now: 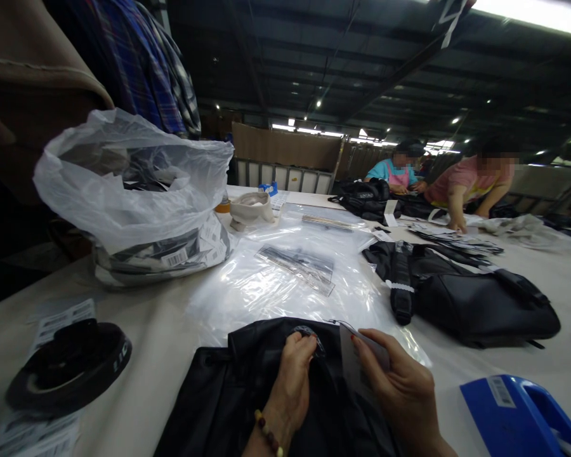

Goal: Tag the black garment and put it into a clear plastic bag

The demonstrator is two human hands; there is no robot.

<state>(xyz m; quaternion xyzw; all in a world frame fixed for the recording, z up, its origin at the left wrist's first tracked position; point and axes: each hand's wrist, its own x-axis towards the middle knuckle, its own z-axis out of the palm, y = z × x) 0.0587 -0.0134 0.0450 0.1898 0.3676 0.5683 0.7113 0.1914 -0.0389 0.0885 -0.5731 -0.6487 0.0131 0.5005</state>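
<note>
A black bag (228, 393) lies at the near edge of the table, right under my hands. My left hand (292, 377), with a bead bracelet at the wrist, is closed, its fingertips pinching the bag's top handle or loop. My right hand (402, 387) is closed on a grey paper hang tag (354, 358) attached near that loop. A clear plastic sheet (285, 279) spreads on the table just beyond the bag.
A white plastic sack (133, 184) of tagged items stands at the left. A black tape roll (69, 368) sits near left, a blue dispenser (518, 412) near right. Another black backpack (476, 304) lies right. Two people (471, 181) work at the far end.
</note>
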